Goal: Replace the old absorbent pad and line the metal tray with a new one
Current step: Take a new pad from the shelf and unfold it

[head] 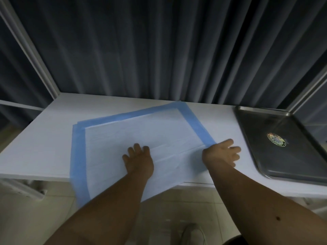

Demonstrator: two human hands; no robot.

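Creased blue-bordered rectangular pad (134, 131)

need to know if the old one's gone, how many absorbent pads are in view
1: the absorbent pad lies on the table, overhanging its near edge. The metal tray is bare.

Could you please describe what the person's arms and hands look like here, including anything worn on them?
Both forearms are bare from the bottom edge of the picture up to the wrist, with no sleeves showing. The left hand and the right hand wear no gloves, and no watch, ring or bracelet is visible. The right forearm has a small dark mark near the elbow.
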